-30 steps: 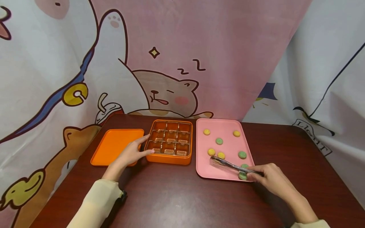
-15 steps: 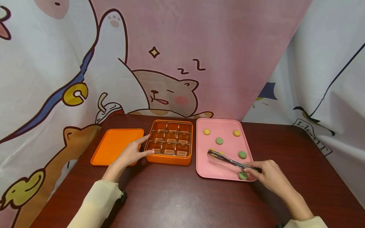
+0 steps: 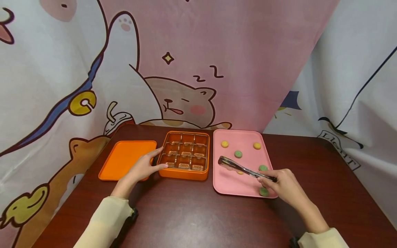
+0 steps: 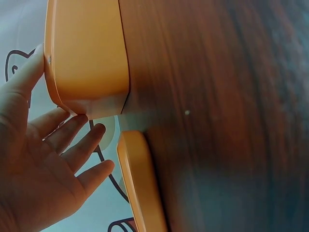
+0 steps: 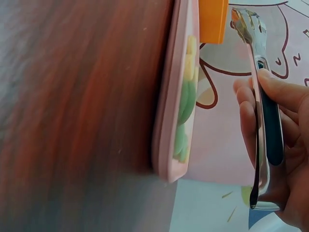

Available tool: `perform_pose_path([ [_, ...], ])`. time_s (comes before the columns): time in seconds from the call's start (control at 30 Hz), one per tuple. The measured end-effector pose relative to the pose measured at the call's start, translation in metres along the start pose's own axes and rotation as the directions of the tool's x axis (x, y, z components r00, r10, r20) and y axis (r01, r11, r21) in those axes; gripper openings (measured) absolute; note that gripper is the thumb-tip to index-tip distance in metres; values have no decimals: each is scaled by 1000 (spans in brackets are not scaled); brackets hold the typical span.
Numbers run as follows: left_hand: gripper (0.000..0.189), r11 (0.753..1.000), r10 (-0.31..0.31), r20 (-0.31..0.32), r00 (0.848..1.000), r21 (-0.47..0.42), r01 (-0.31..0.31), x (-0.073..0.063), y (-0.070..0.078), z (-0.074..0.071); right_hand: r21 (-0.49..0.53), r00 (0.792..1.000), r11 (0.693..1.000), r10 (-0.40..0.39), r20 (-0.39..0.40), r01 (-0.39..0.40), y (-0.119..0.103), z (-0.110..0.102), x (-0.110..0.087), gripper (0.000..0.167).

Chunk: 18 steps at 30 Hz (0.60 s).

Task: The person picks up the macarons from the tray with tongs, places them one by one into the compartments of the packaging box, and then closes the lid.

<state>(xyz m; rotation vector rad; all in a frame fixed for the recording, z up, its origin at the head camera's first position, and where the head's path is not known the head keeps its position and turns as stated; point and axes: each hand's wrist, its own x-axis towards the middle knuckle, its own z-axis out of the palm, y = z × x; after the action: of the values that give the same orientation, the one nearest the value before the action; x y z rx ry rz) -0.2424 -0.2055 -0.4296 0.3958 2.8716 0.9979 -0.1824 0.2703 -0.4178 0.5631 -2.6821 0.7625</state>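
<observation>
My left hand [image 3: 145, 166] rests at the left side of an orange box [image 3: 183, 174], thumb at its near left corner, fingers fairly straight. A transparent divided insert [image 3: 185, 151] sits in the box. In my right hand [image 3: 284, 184] I grip metal tongs [image 3: 240, 167] with dark handle grips, raised over a pink tray [image 3: 229, 186]. A yellowish patch shows at the tongs' tips in the right wrist view; I cannot tell whether it is a cookie or a reflection. A yellow cookie [image 3: 240, 172] is partly hidden below the tongs. Green cookies [image 3: 238, 154] lie scattered on the tray.
An orange lid [image 3: 124, 156] lies flat left of the box. More yellow cookies [image 3: 224, 144] sit toward the tray's far end. A dark wooden table [image 3: 186, 213] carries everything, with a printed curtain [image 3: 248, 69] behind it.
The right hand has lifted the tongs and moved them left, toward the tray's left edge. A front yellow cookie seen earlier no longer shows beside the tongs. My left hand stays put.
</observation>
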Motion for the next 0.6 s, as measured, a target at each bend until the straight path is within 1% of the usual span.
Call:
perform_pose_path([
  [0.1,83,1000,-3,5,1000,4,3,0,-1,0,23,1000,1000,-21,-5,21,-4,2,4,9],
  [0.17,84,1000,-2,7,1000,5,2,1,-2,1,42,1000,999,-27,1,27,-7,3,7,7],
  [0.3,84,1000,-9,5,1000,7,9,1,-3,0,79,1000,997,-20,23,19,-13,7,14,11],
  [0.5,83,1000,-9,1,1000,14,9,1,-3,1,101,999,995,-2,54,-4,-23,14,25,14],
  [0.6,82,1000,-9,1,1000,12,9,0,-2,1,112,998,994,-5,65,-2,-27,18,29,14],
])
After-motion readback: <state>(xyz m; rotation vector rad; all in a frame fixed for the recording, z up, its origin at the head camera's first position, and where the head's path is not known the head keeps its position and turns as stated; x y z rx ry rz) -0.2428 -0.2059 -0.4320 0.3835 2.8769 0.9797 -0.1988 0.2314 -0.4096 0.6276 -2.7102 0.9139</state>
